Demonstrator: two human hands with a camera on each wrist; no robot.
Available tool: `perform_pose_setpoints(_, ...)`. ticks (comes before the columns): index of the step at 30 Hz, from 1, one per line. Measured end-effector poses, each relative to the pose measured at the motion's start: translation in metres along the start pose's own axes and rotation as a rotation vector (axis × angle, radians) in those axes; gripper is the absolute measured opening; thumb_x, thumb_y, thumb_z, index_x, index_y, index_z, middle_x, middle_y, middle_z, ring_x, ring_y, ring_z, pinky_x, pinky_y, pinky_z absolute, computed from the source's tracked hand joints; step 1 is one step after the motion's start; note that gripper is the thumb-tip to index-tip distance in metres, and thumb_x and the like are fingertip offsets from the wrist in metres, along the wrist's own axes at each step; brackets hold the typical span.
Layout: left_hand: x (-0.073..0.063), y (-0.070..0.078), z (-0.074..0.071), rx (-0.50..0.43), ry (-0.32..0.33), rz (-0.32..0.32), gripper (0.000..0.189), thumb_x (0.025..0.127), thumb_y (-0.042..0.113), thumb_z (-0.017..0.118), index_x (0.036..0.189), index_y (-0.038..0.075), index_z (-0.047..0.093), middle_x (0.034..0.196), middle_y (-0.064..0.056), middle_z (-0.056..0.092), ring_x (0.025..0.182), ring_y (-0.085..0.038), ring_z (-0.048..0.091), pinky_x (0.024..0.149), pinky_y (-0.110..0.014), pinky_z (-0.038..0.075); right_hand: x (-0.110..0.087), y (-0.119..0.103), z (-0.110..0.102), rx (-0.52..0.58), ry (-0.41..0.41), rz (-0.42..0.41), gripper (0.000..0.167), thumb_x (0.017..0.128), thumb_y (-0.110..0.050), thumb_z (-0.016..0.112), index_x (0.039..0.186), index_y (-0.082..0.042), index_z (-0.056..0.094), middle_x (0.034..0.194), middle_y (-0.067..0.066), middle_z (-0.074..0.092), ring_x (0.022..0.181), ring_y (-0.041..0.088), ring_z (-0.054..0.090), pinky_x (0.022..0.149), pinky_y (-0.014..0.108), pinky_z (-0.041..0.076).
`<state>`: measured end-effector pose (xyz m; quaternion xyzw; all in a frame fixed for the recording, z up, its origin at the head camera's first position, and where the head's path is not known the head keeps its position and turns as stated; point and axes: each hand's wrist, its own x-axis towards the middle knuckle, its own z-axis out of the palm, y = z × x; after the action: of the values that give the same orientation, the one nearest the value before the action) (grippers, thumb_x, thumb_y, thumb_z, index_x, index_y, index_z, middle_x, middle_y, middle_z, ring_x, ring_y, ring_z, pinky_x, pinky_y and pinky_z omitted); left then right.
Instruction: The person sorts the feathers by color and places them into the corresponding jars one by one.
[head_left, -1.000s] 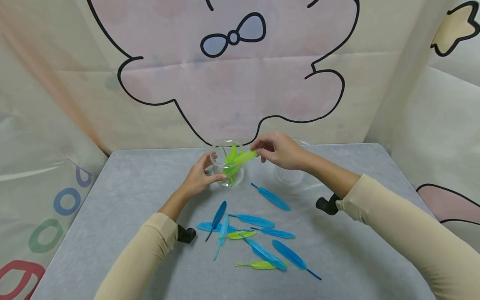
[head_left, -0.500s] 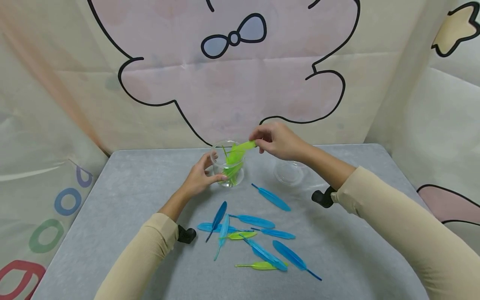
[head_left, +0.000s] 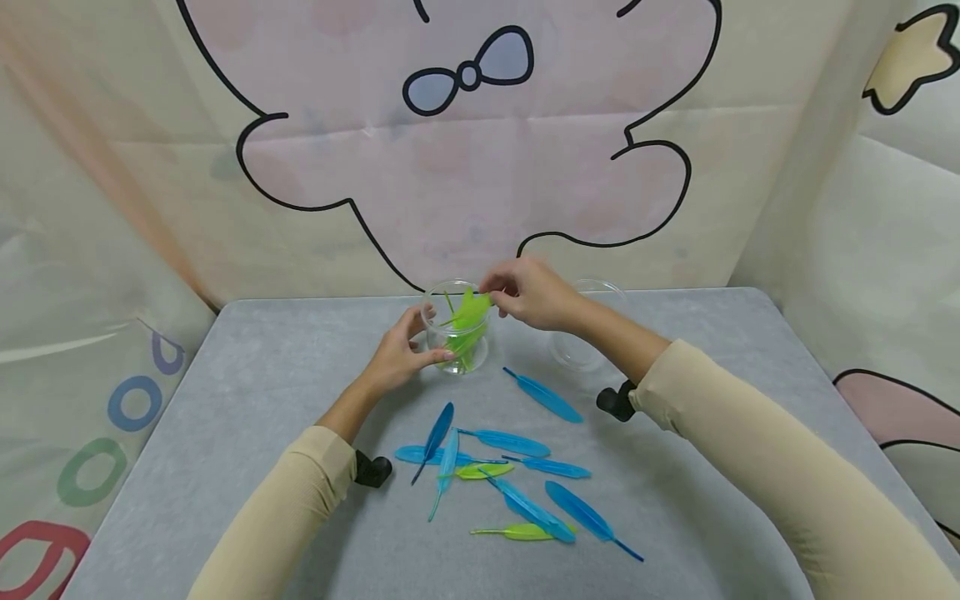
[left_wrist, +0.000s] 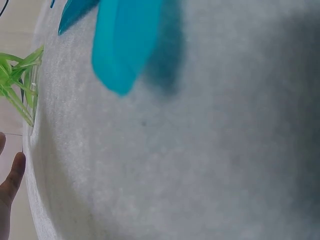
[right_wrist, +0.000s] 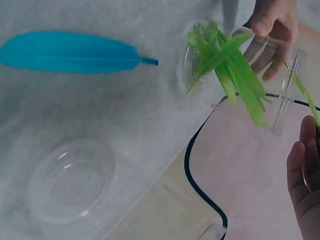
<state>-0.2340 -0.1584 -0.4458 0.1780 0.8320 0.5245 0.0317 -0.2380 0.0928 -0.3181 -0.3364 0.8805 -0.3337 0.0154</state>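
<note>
In the head view a clear cup [head_left: 459, 365] stands upright near the table's far edge, with several green feathers [head_left: 467, 329] inside. My left hand [head_left: 405, 348] grips its left side, thumb in front. My right hand [head_left: 531, 293] is at the right of the rim and pinches a green feather [right_wrist: 306, 94], whose stem end is hidden by the fingers. In front of the cup lie loose blue feathers [head_left: 576, 507] and two green feathers [head_left: 525, 532]. The nearest blue feather [right_wrist: 75, 52] shows large in the right wrist view.
A second clear cup [right_wrist: 70, 180] stands to the right, partly behind my right forearm. The grey table [head_left: 300, 333] ends at a printed cloth backdrop [head_left: 570, 183]. Black wrist mounts [head_left: 372, 469] stick out from both sleeves.
My right hand rose slightly, then moved left and down to the cup's rim with the green feather, which now reaches further in. My left hand and the loose feathers stay put.
</note>
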Motion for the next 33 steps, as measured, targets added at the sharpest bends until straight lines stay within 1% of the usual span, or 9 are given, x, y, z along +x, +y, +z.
perform_pose_setpoints(3,0.0,0.0,0.0,0.003,-0.001,0.005,0.087,0.084,0.024,0.082,0.152,0.004,0.032,0.152,-0.018,0.042,0.139,-0.033,0.043,0.106,-0.058,0.039,0.003,-0.002,0.005,0.01,-0.009,0.003,0.019,0.097,0.001,0.059,0.111,0.004,0.07,0.099,0.013,0.073,0.071,0.019,0.066,0.064,0.032,0.054)
perform_pose_setpoints(9,-0.001,0.001,-0.001,0.006,-0.002,0.015,0.086,0.085,0.023,0.082,0.152,0.004,0.032,0.152,-0.017,0.043,0.138,-0.034,0.043,0.106,-0.059,0.039,0.009,-0.006,0.012,0.018,-0.025,0.018,0.017,0.097,0.0,0.058,0.11,0.001,0.07,0.098,0.01,0.073,0.074,0.024,0.067,0.066,0.03,0.054)
perform_pose_setpoints(15,-0.001,0.001,-0.001,-0.002,-0.008,0.004,0.086,0.085,0.025,0.081,0.152,0.005,0.031,0.152,-0.017,0.042,0.138,-0.035,0.043,0.106,-0.059,0.039,0.014,-0.007,0.017,0.001,-0.024,-0.017,0.017,0.097,0.001,0.058,0.108,0.002,0.071,0.097,0.012,0.073,0.069,0.019,0.066,0.067,0.03,0.055)
perform_pose_setpoints(20,-0.002,0.0,-0.001,0.004,-0.008,0.003,0.087,0.085,0.026,0.081,0.153,0.006,0.031,0.153,-0.017,0.042,0.137,-0.036,0.043,0.106,-0.059,0.039,0.016,-0.007,0.021,-0.008,-0.033,-0.001,0.017,0.097,0.0,0.059,0.109,0.0,0.071,0.098,0.012,0.074,0.067,0.016,0.065,0.068,0.03,0.055)
perform_pose_setpoints(24,-0.001,-0.001,-0.001,0.005,-0.005,0.012,0.086,0.086,0.024,0.081,0.153,0.005,0.03,0.153,-0.018,0.041,0.138,-0.034,0.043,0.106,-0.059,0.039,0.016,-0.006,0.022,-0.006,-0.043,0.009,0.017,0.097,-0.001,0.06,0.111,-0.001,0.07,0.102,0.014,0.073,0.068,0.017,0.066,0.069,0.031,0.055)
perform_pose_setpoints(29,-0.001,-0.001,0.0,0.01,-0.004,0.016,0.087,0.085,0.025,0.081,0.153,0.006,0.03,0.153,-0.017,0.041,0.14,-0.031,0.041,0.106,-0.059,0.039,0.013,-0.003,0.02,0.004,-0.035,0.008,0.019,0.097,-0.003,0.06,0.113,-0.001,0.07,0.104,0.014,0.072,0.072,0.022,0.068,0.07,0.032,0.055)
perform_pose_setpoints(33,0.0,-0.001,0.0,0.014,-0.002,0.015,0.087,0.086,0.026,0.081,0.153,0.007,0.03,0.153,-0.016,0.041,0.14,-0.031,0.04,0.106,-0.06,0.038,0.009,0.0,0.019,0.011,-0.029,0.003,0.019,0.098,-0.004,0.06,0.113,-0.001,0.07,0.104,0.015,0.072,0.072,0.019,0.066,0.069,0.032,0.055)
